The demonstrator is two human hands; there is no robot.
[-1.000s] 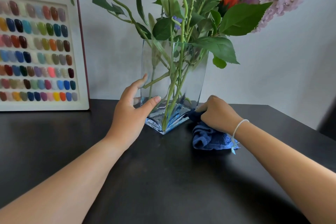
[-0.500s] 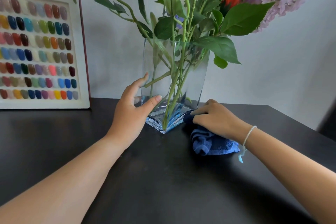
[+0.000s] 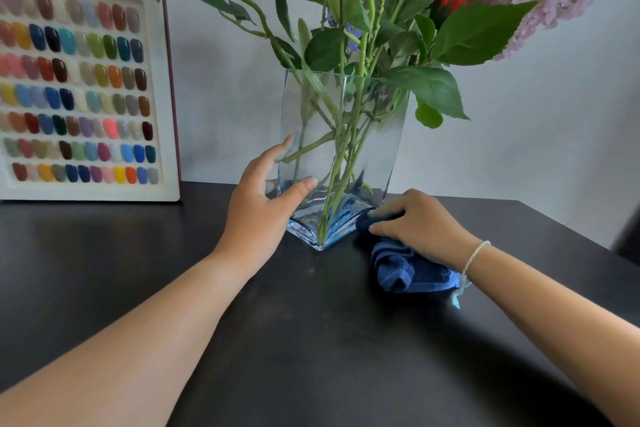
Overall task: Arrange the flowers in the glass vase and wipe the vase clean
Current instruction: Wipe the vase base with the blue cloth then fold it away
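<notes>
2 hands low: left [image 3: 258, 199] cups vase [image 3: 377, 135], right [image 3: 420, 225] presses cloth [image 3: 408, 269].

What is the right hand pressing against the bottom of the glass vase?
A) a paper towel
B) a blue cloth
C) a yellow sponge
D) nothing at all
B: the right hand holds a bunched blue cloth against the lower right corner of the vase.

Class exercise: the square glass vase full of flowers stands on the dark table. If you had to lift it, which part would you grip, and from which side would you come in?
Grip the glass vase low on its flat walls, near the thick base, coming in from the sides with both hands. Stems and leaves crowd the rim, so the top is blocked. The left hand already braces a lower corner.
</notes>
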